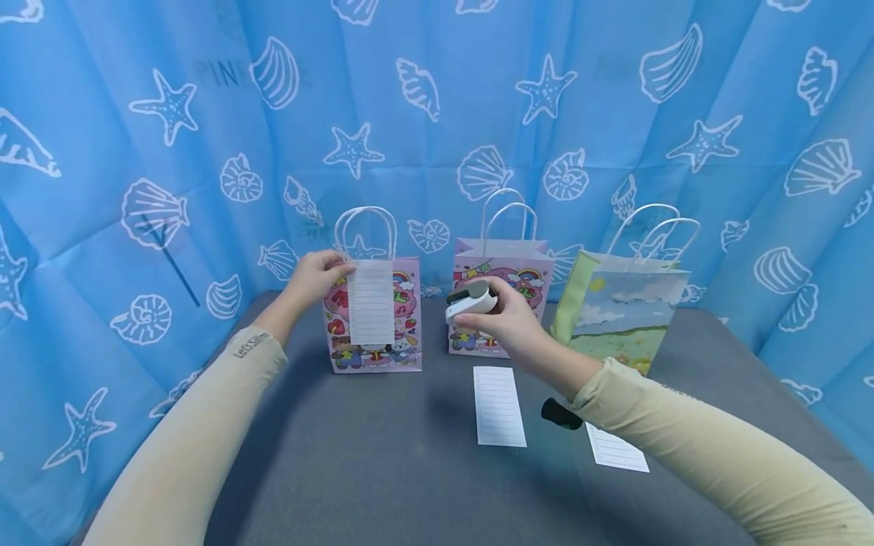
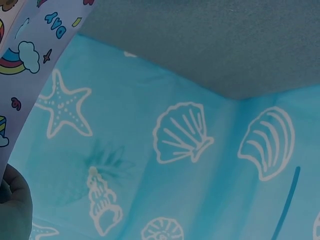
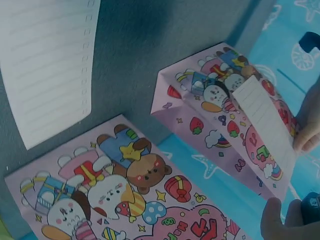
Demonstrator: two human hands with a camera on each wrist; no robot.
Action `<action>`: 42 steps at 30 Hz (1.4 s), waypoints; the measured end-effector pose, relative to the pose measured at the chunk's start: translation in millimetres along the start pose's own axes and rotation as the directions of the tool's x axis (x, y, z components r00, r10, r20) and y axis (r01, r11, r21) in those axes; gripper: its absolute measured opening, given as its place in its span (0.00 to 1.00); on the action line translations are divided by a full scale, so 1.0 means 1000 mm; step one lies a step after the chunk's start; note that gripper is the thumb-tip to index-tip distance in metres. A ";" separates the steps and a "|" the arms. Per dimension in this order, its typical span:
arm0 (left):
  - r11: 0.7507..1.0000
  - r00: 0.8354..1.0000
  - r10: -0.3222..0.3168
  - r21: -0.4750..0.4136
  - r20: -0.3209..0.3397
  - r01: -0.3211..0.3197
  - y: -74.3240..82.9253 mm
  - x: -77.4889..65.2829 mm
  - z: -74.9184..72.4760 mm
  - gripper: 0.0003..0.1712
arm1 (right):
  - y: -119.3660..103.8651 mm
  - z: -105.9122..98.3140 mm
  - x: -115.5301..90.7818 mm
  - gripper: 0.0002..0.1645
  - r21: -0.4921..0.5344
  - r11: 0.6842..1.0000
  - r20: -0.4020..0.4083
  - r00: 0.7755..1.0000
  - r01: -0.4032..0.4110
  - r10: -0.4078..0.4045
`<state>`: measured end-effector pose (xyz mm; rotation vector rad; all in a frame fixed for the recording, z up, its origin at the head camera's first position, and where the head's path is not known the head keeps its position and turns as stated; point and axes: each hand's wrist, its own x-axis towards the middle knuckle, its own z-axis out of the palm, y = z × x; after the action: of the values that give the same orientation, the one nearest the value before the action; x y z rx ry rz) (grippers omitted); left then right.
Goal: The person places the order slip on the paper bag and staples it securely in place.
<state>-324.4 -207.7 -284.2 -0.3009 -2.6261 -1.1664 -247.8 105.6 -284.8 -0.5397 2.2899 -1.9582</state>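
Note:
My left hand (image 1: pixel 315 274) pinches the top of a lined paper slip (image 1: pixel 372 307) at the upper edge of the left pink gift bag (image 1: pixel 410 349). The slip hangs flat over the bag's cartoon-printed front. My right hand (image 1: pixel 514 318) grips a small white and dark grey stapler (image 1: pixel 473 301), in front of the middle pink gift bag (image 1: pixel 539 274) and apart from the slip. In the right wrist view the slip (image 3: pixel 262 110) lies along the left bag's face, with the left hand (image 3: pixel 309 122) at its top. The left wrist view catches only some fingers (image 2: pixel 17 200) beside the bag.
A green landscape-print gift bag (image 1: pixel 621 318) stands at the right. Two lined slips lie on the grey table (image 1: pixel 382 470): one slip (image 1: pixel 500 409) before the middle bag, another slip (image 1: pixel 614 449) partly under the right forearm. A blue shell-print curtain (image 1: pixel 437 129) hangs behind.

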 end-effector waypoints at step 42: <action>1.000 1.000 -0.015 -0.010 0.005 0.015 0.001 0.000 0.000 0.14 | -0.028 0.042 0.075 0.33 -0.227 0.952 0.116 0.976 0.205 -0.183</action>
<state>-324.4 -206.9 -283.8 -0.2861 -2.6318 -1.1852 -300.1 39.5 -252.6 -0.8915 2.5114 -1.6975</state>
